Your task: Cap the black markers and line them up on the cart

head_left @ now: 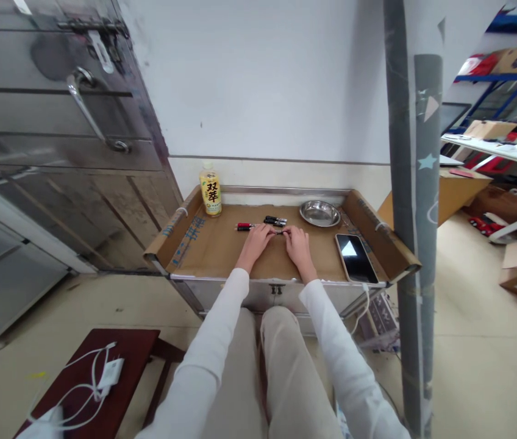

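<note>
My left hand (258, 240) and my right hand (298, 245) meet over the middle of the cardboard-lined tabletop (213, 256). Both are closed, fingertips pinching a slim dark pen (279, 232) held crosswise between them; most of it is hidden by the fingers. Just left of my left fingers lies a red and black pen (244, 226). Right behind the fingertips are black pens (275, 221) lying close together, their exact number unclear.
A yellow-labelled bottle (211, 194) stands at the back left. A round metal dish (319, 213) sits at the back right, with a phone (356, 258) and its white cable in front. Cardboard flaps (381, 235) rise along the sides. A grey wrapped pole (425, 213) stands to the right.
</note>
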A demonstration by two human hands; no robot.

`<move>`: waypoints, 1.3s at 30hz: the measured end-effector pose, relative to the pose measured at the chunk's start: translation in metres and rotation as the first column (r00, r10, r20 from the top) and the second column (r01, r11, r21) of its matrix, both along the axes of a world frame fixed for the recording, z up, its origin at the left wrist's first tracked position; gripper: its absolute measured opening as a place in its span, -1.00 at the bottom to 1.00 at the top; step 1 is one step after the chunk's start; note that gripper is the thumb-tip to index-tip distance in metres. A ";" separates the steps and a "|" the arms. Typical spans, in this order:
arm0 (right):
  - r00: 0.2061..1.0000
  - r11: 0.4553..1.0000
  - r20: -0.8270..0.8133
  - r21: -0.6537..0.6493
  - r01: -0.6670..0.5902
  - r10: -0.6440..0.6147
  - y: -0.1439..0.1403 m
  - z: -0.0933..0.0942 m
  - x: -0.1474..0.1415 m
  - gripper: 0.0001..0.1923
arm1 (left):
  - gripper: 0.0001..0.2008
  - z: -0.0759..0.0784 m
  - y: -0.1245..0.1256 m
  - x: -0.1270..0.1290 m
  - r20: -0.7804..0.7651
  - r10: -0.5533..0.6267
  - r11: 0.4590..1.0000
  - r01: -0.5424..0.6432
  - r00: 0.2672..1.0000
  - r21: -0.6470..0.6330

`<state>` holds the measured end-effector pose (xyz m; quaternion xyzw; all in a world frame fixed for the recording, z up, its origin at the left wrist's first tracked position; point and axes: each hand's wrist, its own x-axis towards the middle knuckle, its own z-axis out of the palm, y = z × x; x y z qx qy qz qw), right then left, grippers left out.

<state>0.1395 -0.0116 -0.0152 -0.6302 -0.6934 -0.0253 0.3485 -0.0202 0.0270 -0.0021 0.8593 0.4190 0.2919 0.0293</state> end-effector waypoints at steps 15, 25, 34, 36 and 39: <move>0.985 0.989 0.086 0.009 -0.150 0.149 0.000 0.004 0.000 -0.75 | -0.80 0.000 -0.004 0.000 0.115 -0.055 0.998 0.059 0.992 -0.033; 0.989 0.991 0.056 0.024 0.132 -0.133 -0.001 0.001 0.004 -0.72 | -0.74 -0.006 -0.004 0.001 -0.083 0.064 0.998 -0.066 0.995 -0.019; 0.987 0.988 0.036 -0.001 0.155 -0.155 -0.002 0.000 0.002 -0.72 | -0.83 -0.003 -0.002 0.001 0.012 0.008 1.000 -0.007 1.000 -0.026; 0.994 0.994 0.020 -0.006 0.106 -0.106 -0.003 0.003 0.001 -0.70 | -0.83 -0.002 -0.002 0.000 0.033 -0.022 1.000 0.023 0.999 -0.017; 0.995 0.995 0.003 0.010 -0.099 0.099 -0.005 0.006 0.000 -0.56 | -0.82 -0.001 -0.001 -0.001 0.094 -0.044 0.999 0.044 0.995 0.008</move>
